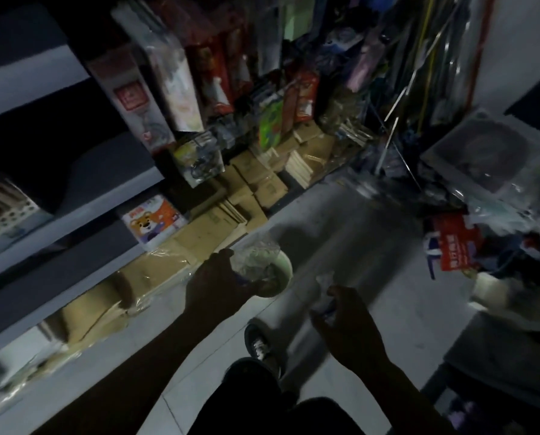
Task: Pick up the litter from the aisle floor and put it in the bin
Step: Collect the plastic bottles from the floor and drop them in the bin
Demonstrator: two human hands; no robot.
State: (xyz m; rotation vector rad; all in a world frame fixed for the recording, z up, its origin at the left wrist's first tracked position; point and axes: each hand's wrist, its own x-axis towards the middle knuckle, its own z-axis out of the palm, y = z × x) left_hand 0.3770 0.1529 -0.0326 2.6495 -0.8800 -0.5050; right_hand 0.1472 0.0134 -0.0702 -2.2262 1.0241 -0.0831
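While a dark shoe [261,348] stands on the pale aisle floor [372,246] nearest the camera, the right hand [350,324] pinches a small scrap of clear wrapper [325,282], grip partly curled. Just beyond and to its left, the left hand [213,284] closes around crumpled clear plastic litter [259,259]. No bin is visible, so the carry direction is undetermined; cardboard packs [256,183] lie farther off under the shelves
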